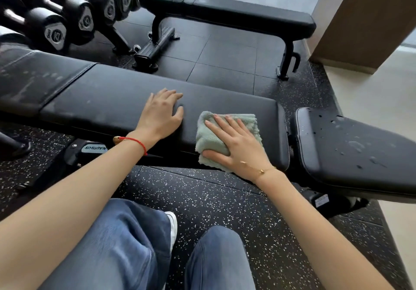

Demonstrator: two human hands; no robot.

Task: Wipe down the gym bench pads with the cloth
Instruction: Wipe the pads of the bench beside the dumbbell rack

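A black gym bench stretches across the view. Its long back pad [108, 100] lies in the middle and its seat pad [351, 152], dotted with water drops, sits at the right. A folded pale green cloth [207, 139] lies on the right end of the back pad, hanging over the near edge. My right hand [236, 145] presses flat on the cloth with straight fingers. My left hand [161, 114] rests on the pad just left of the cloth, fingers spread and slightly bent, holding nothing.
A second flat black bench [225, 10] stands behind, across black floor tiles. A rack of dumbbells [67, 13] fills the upper left. A wooden column [364, 19] rises at the upper right. My knees in blue jeans [126, 249] are close to the near bench.
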